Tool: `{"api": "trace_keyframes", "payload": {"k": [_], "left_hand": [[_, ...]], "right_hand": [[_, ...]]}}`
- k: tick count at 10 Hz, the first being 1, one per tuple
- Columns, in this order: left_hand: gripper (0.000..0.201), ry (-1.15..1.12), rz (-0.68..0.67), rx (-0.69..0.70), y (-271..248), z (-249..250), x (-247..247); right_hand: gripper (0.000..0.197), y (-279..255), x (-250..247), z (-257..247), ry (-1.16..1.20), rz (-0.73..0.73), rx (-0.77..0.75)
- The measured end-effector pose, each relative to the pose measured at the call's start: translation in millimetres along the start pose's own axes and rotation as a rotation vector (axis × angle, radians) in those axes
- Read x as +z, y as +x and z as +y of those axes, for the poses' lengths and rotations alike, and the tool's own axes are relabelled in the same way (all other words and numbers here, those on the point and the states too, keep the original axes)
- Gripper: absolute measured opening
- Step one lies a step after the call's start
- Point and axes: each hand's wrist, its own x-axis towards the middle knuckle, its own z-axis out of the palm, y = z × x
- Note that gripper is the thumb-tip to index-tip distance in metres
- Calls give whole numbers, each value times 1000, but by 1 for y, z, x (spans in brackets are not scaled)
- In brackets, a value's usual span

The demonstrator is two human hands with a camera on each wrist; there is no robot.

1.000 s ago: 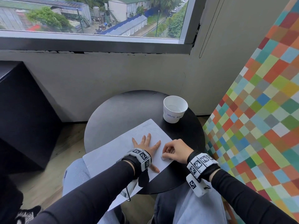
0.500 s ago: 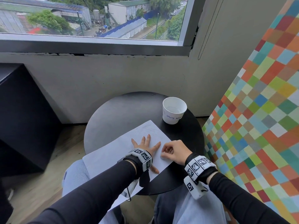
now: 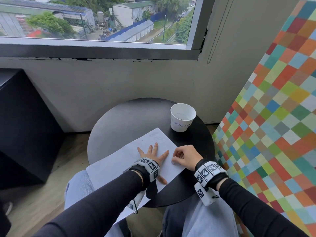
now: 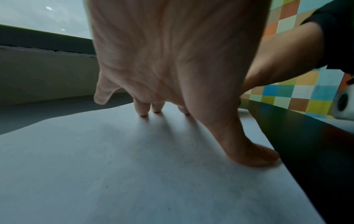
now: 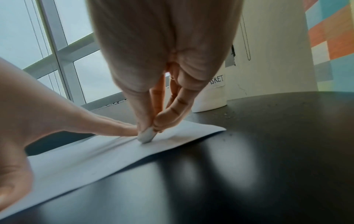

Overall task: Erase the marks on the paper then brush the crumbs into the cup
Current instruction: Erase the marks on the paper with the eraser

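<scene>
Two hands work at a round black table (image 3: 119,120) under a window (image 3: 95,19): left hand (image 3: 152,154) flat on paper (image 3: 112,165), right hand (image 3: 185,157) pinching an eraser (image 5: 146,135)

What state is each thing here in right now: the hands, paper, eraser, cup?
left hand: fingers spread flat, pressing the paper down.
right hand: fingers curled, pinching the eraser.
eraser: white, tip touching the paper.
paper: flat on the round table, near end overhanging the edge.
cup: upright, beyond the paper, apart from it.
</scene>
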Motion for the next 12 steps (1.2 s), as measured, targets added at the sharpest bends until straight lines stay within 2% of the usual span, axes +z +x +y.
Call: {"api": "trace_keyframes", "payload": {"k": [1,3,4,5,6,7,8,9,10,11,12], "left_hand": [[131,-8,5,1,0,0,1],[131,-7,1,0,0,-1,1],[132,-8,-3,-1,0,0,1],[132,-10,-5,-1,1,0,1],[133,-12,-1,-6,1,0,2],[136,-3,10,-16,1,0,2],[136,4,12,-12,0,0,1],[136,-3,23,-5,-1,0,1],[136,1,30,-7,0,0,1],[137,0,25,-8,-1,0,1],[136,-2,22,-5,-1,0,1]], "right_hand": [[13,-3,5,-3,1,-167,-63],[13,-3,7,-5,38,-86,-47],[15,-6,11,-8,23,-223,-106],[16,-2,7,-6,-2,-163,-78],[15,-5,9,-8,16,-162,-78],[16,-6,7,-8,-15,-287,-95],[13,6,-1,-3,-66,-127,-58],[11,16,-1,-3,-6,-1,-10],[15,15,0,-4,28,-139,-43],[15,19,-7,-4,-8,-202,-39],[13,21,-9,-3,-25,-127,-32]]}}
